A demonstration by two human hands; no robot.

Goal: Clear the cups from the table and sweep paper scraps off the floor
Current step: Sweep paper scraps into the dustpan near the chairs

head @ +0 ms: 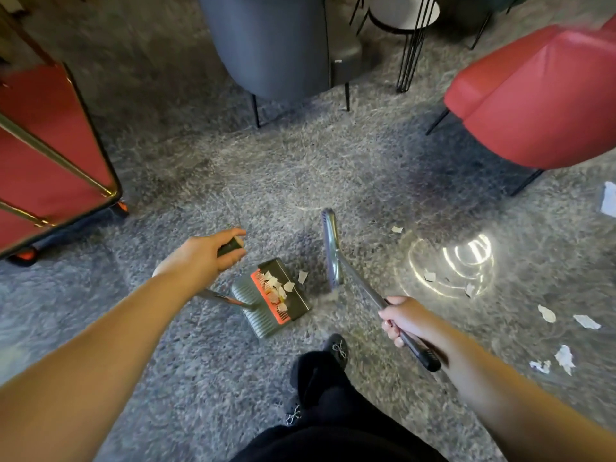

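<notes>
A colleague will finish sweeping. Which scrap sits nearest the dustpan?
Start at the dark, orange-edged dustpan on the grey floor. Between its open side and the grey broom head lies one small white paper scrap, alone; the other loose scraps are farther right.

Speckled grey polished floor [300, 168] with a bright ceiling-light reflection [463, 258]; grey armchair [270, 45] far centre, red armchair [546, 105] far right, red trolley [46, 155] left.

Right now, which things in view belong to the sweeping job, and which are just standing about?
In the job: dustpan held by the left hand; broom gripped by the right hand; paper scraps on the floor.

Standing about: red chair; grey chair; red cart; side table.
</notes>
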